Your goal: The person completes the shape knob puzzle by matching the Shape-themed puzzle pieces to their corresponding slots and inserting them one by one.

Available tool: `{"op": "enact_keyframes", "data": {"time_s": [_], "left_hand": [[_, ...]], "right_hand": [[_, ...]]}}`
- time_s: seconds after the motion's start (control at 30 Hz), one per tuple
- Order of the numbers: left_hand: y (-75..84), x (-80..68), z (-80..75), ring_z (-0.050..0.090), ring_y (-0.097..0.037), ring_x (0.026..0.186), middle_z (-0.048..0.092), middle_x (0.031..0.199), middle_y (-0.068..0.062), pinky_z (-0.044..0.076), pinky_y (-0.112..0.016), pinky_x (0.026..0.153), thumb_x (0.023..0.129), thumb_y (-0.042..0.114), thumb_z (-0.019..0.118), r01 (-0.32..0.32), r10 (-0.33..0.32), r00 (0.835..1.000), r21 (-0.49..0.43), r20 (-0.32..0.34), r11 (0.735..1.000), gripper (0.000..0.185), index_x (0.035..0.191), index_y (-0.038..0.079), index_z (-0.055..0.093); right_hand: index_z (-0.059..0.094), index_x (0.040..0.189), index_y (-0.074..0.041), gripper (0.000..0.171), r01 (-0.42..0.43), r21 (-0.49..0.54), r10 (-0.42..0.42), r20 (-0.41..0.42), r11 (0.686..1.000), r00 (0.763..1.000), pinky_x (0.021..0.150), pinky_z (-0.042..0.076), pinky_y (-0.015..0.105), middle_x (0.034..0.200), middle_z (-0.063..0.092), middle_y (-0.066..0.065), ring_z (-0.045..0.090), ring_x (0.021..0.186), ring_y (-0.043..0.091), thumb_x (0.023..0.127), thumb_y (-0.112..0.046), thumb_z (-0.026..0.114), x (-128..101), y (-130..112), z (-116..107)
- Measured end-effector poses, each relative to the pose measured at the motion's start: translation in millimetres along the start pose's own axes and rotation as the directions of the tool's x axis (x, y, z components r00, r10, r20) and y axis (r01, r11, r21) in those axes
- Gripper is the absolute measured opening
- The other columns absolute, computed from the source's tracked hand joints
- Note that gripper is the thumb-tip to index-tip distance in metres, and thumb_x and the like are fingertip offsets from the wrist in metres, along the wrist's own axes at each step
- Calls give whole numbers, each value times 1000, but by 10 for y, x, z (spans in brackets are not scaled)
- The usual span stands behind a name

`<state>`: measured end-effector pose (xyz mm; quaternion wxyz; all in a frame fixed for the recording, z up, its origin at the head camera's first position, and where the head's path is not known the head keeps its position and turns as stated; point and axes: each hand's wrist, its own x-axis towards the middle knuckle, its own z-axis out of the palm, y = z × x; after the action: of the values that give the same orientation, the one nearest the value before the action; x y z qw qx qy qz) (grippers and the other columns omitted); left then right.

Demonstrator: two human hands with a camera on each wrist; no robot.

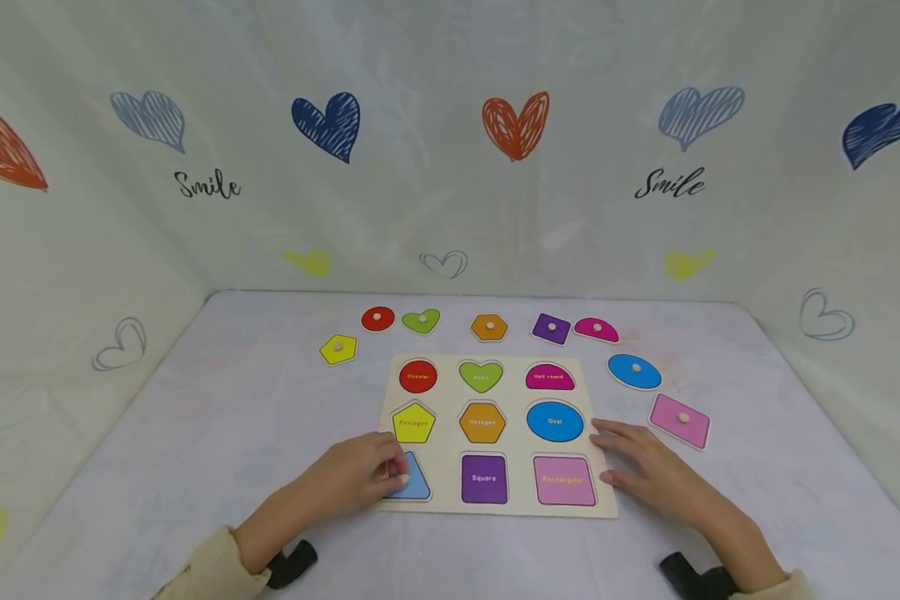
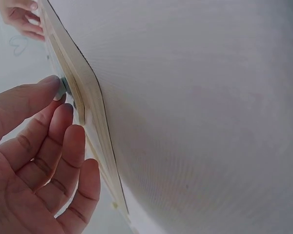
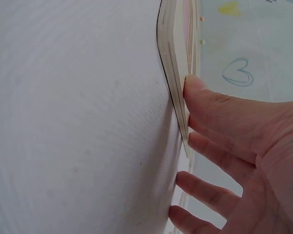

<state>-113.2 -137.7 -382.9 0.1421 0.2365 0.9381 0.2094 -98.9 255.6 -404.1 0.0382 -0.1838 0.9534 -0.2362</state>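
A wooden shape puzzle board (image 1: pixel 446 492) lies flat, with coloured printed shapes and their names. At its near left corner my left hand (image 1: pixel 360 473) pinches the small knob (image 2: pixel 61 89) of the blue triangle piece (image 1: pixel 417 481) between thumb and finger. That piece sits at the triangle spot, partly hidden by the hand; its wooden edge shows in the left wrist view. My right hand (image 1: pixel 648 462) touches the board's right edge with loosely spread fingers. In the right wrist view its thumb (image 3: pixel 198 95) rests against the board's side while lower fingertips reach the tabletop.
Knobbed pieces lie beyond the board: yellow pentagon (image 1: pixel 339 351), red circle (image 1: pixel 377 323), green heart (image 1: pixel 421 325), orange hexagon (image 1: pixel 489 333), purple square (image 1: pixel 551 335) and magenta half round (image 1: pixel 596 335). Right of it are the blue oval (image 1: pixel 634 377) and pink rectangle (image 1: pixel 675 427).
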Motion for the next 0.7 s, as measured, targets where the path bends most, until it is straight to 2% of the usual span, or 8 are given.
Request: {"op": "enact_keyframes", "data": {"time_s": [0.4, 0.7], "left_hand": [[7, 4, 1, 44, -5, 72, 47, 73, 12, 42, -17, 61, 81, 23, 71, -11, 11, 1000, 27, 2, 1000, 9, 84, 18, 63], [8, 5, 16, 44, -4, 71, 47, 72, 12, 42, -17, 60, 81, 23, 71, -1, 1, 1000, 9, 17, 1000, 10, 83, 19, 62]], "right_hand": [[61, 121, -9, 48, 14, -8, -14, -12, 1000, 1000, 90, 48, 50, 134, 51, 12, 45, 121, 37, 79, -28, 72, -1, 17, 8], [60, 123, -8, 47, -25, 10, 25, 22, 1000, 999, 90, 48, 51, 136, 49, 13, 43, 123, 38, 80, -26, 70, 0, 1, -7]]}}
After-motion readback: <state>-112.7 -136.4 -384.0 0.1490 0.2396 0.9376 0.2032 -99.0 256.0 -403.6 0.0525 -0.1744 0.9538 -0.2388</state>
